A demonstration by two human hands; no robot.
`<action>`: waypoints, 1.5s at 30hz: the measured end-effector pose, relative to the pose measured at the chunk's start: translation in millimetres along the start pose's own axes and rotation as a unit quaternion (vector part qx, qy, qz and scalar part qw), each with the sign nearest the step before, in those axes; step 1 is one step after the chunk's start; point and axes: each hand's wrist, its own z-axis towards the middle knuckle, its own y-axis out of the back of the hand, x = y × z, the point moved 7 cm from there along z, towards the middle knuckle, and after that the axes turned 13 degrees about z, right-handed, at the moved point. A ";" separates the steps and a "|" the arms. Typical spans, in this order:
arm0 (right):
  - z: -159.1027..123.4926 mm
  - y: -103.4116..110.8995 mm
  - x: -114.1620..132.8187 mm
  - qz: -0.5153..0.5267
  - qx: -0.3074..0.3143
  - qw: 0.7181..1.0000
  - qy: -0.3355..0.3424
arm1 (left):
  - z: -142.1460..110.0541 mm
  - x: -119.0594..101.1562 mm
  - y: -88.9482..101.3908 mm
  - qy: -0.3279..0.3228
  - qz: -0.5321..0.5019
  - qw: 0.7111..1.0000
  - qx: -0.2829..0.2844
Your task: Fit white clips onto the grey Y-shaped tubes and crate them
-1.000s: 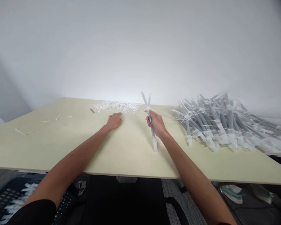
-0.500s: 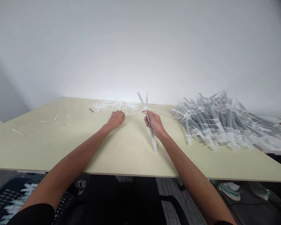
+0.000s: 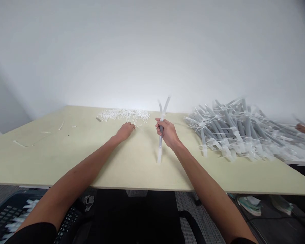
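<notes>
Fingers (image 3: 158, 129) of the right hand (image 3: 168, 132) are curled snugly round a slender grey tube with translucent plastic ends (image 3: 161, 139), gripping it just below its fork. That forearm slants inward from the lower right, wrist roughly in line, with the index finger extended across the tube. Its long axis runs nearly upright in the view, leaning slightly right at the top: two prongs spread toward the plain white wall (image 3: 152, 61), while the pale lower end points back toward the person. It is over the middle of the pale yellow counter (image 3: 134, 166), left of a heap of similar grey tubes (image 3: 231, 130). Palm down, the left hand (image 3: 124, 131) reaches forward, fingers bent beside thin white plastic strands (image 3: 125, 114); whether it pinches one, I cannot tell.
</notes>
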 end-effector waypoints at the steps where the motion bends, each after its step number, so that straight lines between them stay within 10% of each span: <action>1: 0.2 0.3 -0.4 0.001 -0.001 1.000 0.000 | -0.4 1.3 1.3 0.011 0.003 1.000 -0.008; 15: -0.3 -0.3 -1.1 0.001 -0.002 1.000 0.000 | -2.9 9.0 9.6 0.128 -0.112 0.985 -0.030; 17: 0.2 0.8 -1.7 0.003 0.001 1.000 0.003 | -5.4 16.1 12.5 0.197 -0.240 0.949 -0.057; 22: 0.8 2.2 -3.8 0.009 0.000 1.000 0.000 | -12.9 17.9 0.0 0.331 -0.581 0.743 -0.042; 32: -0.7 0.4 -2.1 0.007 -0.010 1.000 0.003 | -14.5 -14.9 18.1 0.280 -0.725 0.628 -0.038; 40: 0.5 -0.8 -6.9 -0.016 -0.029 0.999 0.015 | -16.3 -78.3 40.3 0.106 -0.763 0.634 0.067; 45: 2.2 -1.3 -8.2 -0.031 -0.008 0.999 0.031 | -24.1 -96.9 41.9 0.076 -0.695 0.706 0.110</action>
